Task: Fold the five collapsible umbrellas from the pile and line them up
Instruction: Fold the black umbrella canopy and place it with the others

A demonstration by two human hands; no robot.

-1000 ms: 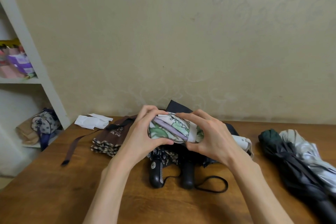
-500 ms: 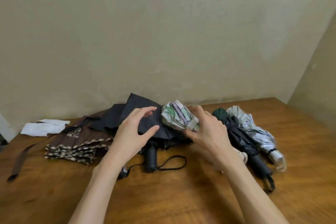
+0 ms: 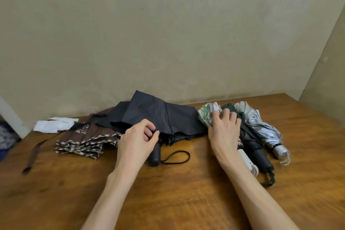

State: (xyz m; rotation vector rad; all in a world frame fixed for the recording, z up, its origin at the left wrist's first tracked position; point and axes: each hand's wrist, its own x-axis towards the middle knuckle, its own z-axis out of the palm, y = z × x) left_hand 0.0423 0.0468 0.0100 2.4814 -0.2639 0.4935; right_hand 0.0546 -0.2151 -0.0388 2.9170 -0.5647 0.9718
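A folded floral umbrella (image 3: pixel 205 115) lies on the wooden table (image 3: pixel 168 192), its white handle (image 3: pixel 247 160) pointing toward me. My right hand (image 3: pixel 225 130) grips it from above. Right beside it lie a folded dark green-black umbrella (image 3: pixel 251 141) and a folded silver umbrella (image 3: pixel 261 125), side by side. In the middle a black umbrella (image 3: pixel 160 115) lies loose and unfolded, its black handle (image 3: pixel 155 155) and wrist loop (image 3: pixel 175 158) toward me. My left hand (image 3: pixel 138 140) hovers over its front edge, fingers loosely curled, holding nothing I can see. A brown patterned umbrella (image 3: pixel 87 138) lies unfolded on the left.
White paper (image 3: pixel 54 125) lies at the back left, and a brown strap (image 3: pixel 35 152) trails toward the left edge. A beige wall closes the back and the right corner. A white shelf post (image 3: pixel 9 115) stands at the far left.
My right hand carried the floral umbrella to the right and set it down beside the dark green-black one. My left hand let go and moved over the black umbrella. My view turned right.
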